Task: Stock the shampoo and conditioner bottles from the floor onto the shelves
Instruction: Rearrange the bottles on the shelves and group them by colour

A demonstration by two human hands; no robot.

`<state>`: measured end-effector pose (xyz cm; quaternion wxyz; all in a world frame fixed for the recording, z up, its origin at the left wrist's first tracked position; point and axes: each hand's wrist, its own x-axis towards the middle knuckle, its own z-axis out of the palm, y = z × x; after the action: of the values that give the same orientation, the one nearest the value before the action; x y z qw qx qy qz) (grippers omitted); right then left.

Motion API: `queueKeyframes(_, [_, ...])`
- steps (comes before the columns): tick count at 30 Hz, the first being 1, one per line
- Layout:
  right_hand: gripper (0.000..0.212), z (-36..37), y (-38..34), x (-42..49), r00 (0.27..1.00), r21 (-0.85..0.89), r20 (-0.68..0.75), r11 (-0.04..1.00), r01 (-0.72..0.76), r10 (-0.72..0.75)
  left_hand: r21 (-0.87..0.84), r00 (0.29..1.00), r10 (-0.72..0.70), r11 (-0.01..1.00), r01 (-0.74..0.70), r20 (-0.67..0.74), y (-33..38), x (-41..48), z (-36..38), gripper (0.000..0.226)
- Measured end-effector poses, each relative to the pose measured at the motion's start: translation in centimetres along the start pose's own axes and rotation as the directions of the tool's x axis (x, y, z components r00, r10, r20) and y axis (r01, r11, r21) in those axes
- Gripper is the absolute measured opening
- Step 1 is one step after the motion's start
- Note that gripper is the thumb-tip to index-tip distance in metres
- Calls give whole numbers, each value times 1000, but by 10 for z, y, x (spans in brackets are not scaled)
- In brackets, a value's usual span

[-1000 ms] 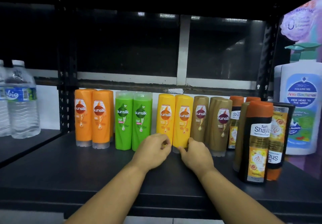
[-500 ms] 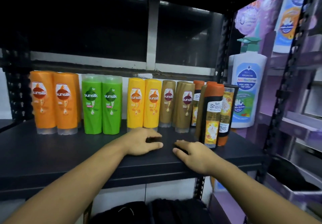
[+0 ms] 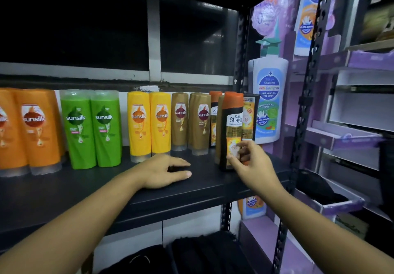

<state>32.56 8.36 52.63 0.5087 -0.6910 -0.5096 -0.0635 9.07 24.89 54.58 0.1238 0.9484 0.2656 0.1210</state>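
Left hand (image 3: pixel 164 171) rests palm-down on the dark shelf (image 3: pixel 64 192), fingers loosely spread, holding nothing. Right hand (image 3: pixel 251 165) reaches the Safi Shayla bottle (image 3: pixel 232 128) at the row's right end, fingertips (image 3: pixel 231 158) touching its lower label; whether they have closed on it cannot be told. Sunsilk bottles (image 3: pixel 138 126) stand upright in orange, green, yellow and brown pairs.

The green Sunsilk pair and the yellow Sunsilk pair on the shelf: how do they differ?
The green Sunsilk pair has see-through green bodies with white lettering; the yellow Sunsilk pair is opaque yellow with an orange emblem behind the name. The green pair stands left of the yellow pair, across a gap, and looks taller, though it is nearer the camera. Both pairs stand cap-down, side by side, labels forward, on the shelf.
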Motion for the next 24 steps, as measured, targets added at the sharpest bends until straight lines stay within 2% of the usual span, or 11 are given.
queueKeyframes(2, [58,3,4,10,997,37,-65,998,-44,46,-96,996,-23,995,15,-86,17,16,0,56])
queueKeyframes(5, [85,14,6,16,983,-2,-182,1000,-12,12,-341,969,-126,939,48,-211,44,51,7,62])
queueKeyframes(8, [111,26,8,19,959,-120,-282,991,-62,26,-574,965,-205,815,76,-164,63,84,22,65])
queueKeyframes(11, [138,30,13,31,972,-78,-224,993,-85,65,-734,977,-202,673,89,-66,71,106,30,65])
queueKeyframes(13, [148,27,17,40,988,-7,-145,998,-56,54,-772,978,-198,630,81,-59,74,115,30,67])
queueKeyframes(16, [153,22,19,47,996,87,-65,995,-49,54,-753,977,-191,655,53,-97,77,120,29,65])
queueKeyframes(24, [150,25,26,52,992,157,-108,986,-50,68,-698,947,-260,713,56,-189,50,98,26,59])
